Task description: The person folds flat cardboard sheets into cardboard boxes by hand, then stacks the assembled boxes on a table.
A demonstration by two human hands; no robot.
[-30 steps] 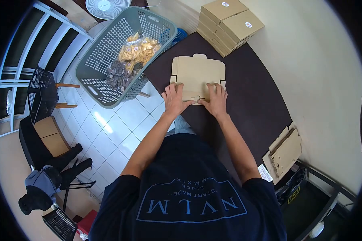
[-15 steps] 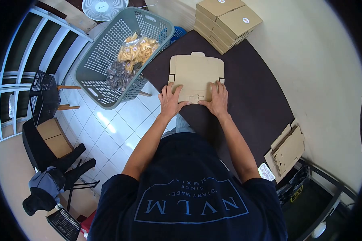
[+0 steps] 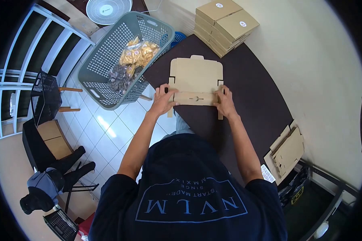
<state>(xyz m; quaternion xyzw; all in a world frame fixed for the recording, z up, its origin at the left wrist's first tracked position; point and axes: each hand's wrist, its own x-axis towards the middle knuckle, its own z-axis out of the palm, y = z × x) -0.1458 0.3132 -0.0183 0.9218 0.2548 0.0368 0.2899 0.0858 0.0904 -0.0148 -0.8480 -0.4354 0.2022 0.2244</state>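
A brown cardboard box blank (image 3: 196,75) lies on the dark table, its tabbed end pointing away from me. Its near panel, which has a slot in it, is raised along a crease. My left hand (image 3: 162,100) grips the left end of that panel, thumb on the near side and fingers at the side flap. At the right end, my right hand (image 3: 225,102) pinches the panel and its flap in the same way. Narrow side strips stick out toward me beside both hands.
Stacked closed boxes (image 3: 225,26) stand at the table's far end. Flat cardboard pieces (image 3: 285,152) lie at the right edge of the table (image 3: 253,88). A green basket (image 3: 102,56) with bagged items is at the left. Another person (image 3: 48,186) sits at the lower left.
Both hands have moved apart to the ends of the near panel. That panel has been folded up, and the side strips now extend toward me.
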